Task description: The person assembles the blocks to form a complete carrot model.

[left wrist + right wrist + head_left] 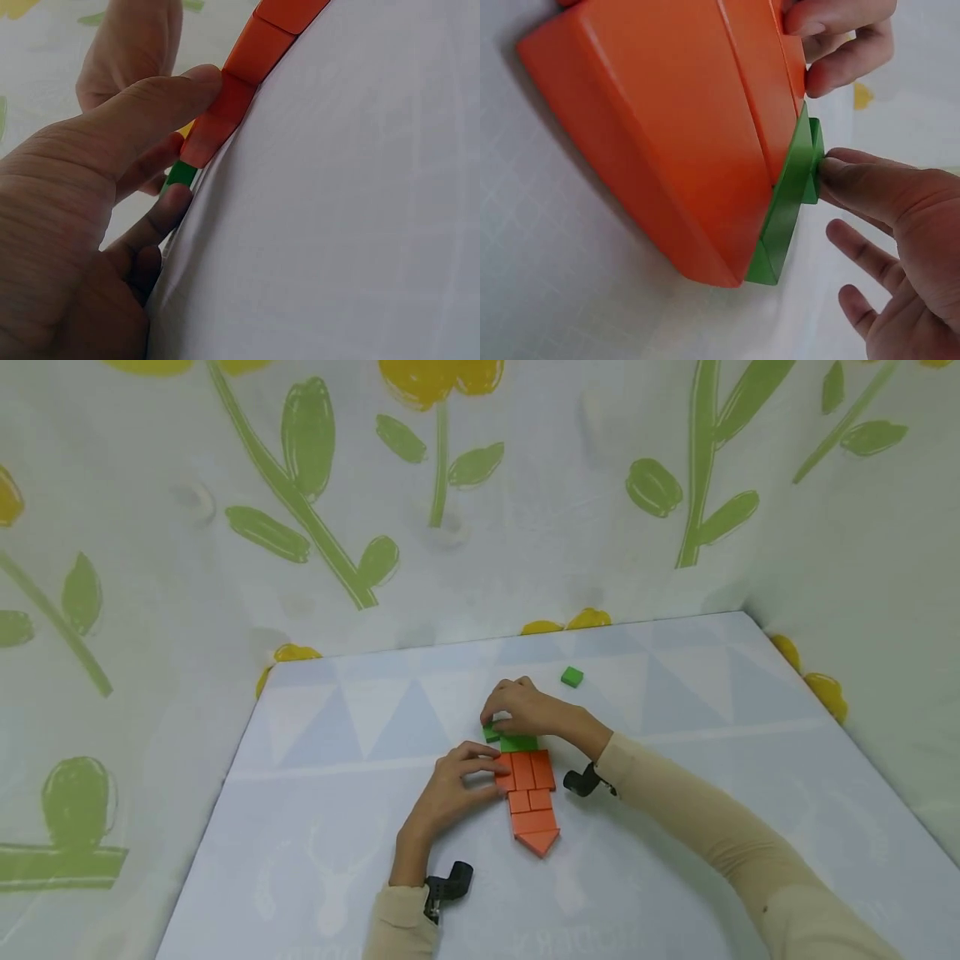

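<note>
Orange blocks point(534, 797) lie flat in a carrot-like shape, tapering to a triangular block point(538, 841) at the near end. Across the wide far end is a long green block point(519, 743). At that block's left end, my right hand point(522, 708) pinches a small green block point(491, 732) between thumb and fingers. In the right wrist view, the thumb point(847, 180) is against this block point(814, 161). My left hand point(457, 783) rests along the left side of the orange blocks, its thumb point(157, 101) and fingers extended and touching them.
Another small green block point(572, 677) lies farther back on the table point(637, 827), right of the hands. A flower-patterned cloth point(525, 552) hangs behind the table's back edge. Each wrist wears a small black camera point(450, 883).
</note>
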`<state>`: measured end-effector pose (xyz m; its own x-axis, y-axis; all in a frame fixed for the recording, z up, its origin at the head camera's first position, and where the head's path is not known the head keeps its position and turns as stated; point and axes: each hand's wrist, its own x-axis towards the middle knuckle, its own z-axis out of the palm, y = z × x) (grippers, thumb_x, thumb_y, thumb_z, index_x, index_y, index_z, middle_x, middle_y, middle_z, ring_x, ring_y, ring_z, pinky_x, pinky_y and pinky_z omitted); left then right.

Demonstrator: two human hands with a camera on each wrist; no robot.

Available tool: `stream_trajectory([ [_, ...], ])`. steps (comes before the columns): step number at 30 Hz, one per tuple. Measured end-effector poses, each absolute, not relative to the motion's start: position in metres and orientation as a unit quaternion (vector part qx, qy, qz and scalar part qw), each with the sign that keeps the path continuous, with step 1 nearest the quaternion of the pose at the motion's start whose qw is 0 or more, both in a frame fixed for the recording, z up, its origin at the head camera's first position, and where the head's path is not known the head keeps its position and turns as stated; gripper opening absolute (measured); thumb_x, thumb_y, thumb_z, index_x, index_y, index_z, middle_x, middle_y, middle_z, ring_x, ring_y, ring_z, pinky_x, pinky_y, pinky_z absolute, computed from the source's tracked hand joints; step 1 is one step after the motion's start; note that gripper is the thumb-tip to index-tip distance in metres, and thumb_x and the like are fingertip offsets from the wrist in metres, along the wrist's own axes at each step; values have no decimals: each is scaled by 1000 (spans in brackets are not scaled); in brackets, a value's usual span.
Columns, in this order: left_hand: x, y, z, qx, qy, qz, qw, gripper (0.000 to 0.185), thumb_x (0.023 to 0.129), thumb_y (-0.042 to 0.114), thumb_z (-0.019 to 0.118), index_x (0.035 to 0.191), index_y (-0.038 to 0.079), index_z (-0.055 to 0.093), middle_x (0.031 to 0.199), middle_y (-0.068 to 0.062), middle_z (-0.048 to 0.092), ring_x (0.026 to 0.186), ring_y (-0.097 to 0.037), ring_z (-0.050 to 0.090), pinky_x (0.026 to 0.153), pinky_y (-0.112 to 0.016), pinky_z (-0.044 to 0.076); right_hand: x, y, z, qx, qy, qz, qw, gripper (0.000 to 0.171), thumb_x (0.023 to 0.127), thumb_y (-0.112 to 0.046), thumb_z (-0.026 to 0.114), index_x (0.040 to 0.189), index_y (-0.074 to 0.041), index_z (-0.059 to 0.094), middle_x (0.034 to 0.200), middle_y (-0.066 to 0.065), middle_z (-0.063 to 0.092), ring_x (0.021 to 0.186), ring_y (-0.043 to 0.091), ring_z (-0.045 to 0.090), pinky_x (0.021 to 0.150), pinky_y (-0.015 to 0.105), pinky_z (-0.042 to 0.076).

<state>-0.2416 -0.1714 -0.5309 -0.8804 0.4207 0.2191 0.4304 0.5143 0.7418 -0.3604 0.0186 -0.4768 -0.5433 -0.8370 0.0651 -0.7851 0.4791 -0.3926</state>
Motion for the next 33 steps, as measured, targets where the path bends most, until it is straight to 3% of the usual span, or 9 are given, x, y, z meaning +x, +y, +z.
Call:
stream_trajectory([
  [8, -244, -172, -532, -253, -866, -430, 15, 26, 79, 35, 71, 105, 31, 68, 122, 10, 52, 117, -6, 43, 96, -48, 23, -363, 19, -478, -460, 862, -193, 90, 21, 83, -28, 68, 103, -23, 69, 102, -13, 64, 106, 10, 44, 88, 40, 27],
  [15, -244, -172, -533, -252, -865, -433, 13, 26, 79, 34, 71, 104, 30, 69, 121, 10, 52, 116, -5, 43, 96, -47, 24, -364, 24, -477, -466, 856, -202, 92, 19, 84, -19, 67, 101, -24, 70, 104, -14, 64, 109, 11, 43, 86, 41, 27],
  [20, -244, -170, -533, -244, -872, -424, 2, 26, 79, 37, 70, 105, 34, 68, 121, 13, 51, 115, -4, 43, 97, -46, 23, -366, 36, -471, -451, 868, -198, 58, 19, 87, -15, 62, 105, -21, 69, 114, -8, 61, 114, 16, 44, 87, 46, 29],
  [28, -244, -170, -529, -231, -877, -421, -6, 26, 79, 39, 70, 104, 35, 67, 121, 15, 50, 116, -5, 41, 98, -42, 23, -381, 89, -464, -266, 943, -195, -43, 31, 85, -23, 65, 113, -13, 62, 120, 5, 55, 117, 28, 41, 88, 52, 27],
  [33, -243, -171, -531, -228, -878, -421, -11, 27, 78, 40, 70, 105, 34, 68, 121, 15, 49, 117, -6, 41, 101, -43, 22, -387, 120, -475, -163, 972, -169, -19, 40, 83, -24, 65, 118, -8, 57, 121, 11, 51, 114, 33, 39, 89, 55, 26],
])
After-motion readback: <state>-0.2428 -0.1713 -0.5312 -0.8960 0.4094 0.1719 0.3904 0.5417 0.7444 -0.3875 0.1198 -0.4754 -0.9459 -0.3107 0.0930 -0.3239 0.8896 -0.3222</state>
